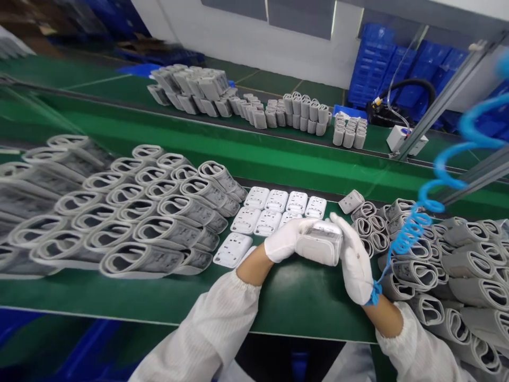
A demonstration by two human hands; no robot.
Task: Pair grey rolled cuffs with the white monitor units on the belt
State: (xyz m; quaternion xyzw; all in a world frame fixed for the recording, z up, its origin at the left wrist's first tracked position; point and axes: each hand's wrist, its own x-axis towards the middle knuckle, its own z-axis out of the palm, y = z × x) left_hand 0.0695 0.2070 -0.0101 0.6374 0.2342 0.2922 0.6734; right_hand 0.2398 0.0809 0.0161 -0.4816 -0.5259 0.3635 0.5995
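Note:
Both my hands wear white gloves and meet over the dark green table. Between them is a wrist blood pressure monitor (319, 249), a white plastic unit with its light grey cuff folded up towards me. My left hand (287, 239) grips its left side, and my right hand (355, 260) closes round its right side. A blue strap with a coiled blue cord (411, 231) is round my right wrist. Just beyond and left of my hands lie rows of flat white plastic units (256, 197); the nearest ones are partly hidden by my left hand and arm.
Many rolled grey cuffs (159, 223) stand packed on the left. More cuffed monitors (421, 265) are piled on the right, close to my right forearm. Beyond a green divider (238, 159), stacks of grey cuffs (199, 87) sit on another surface. A metal post (441, 101) rises at right.

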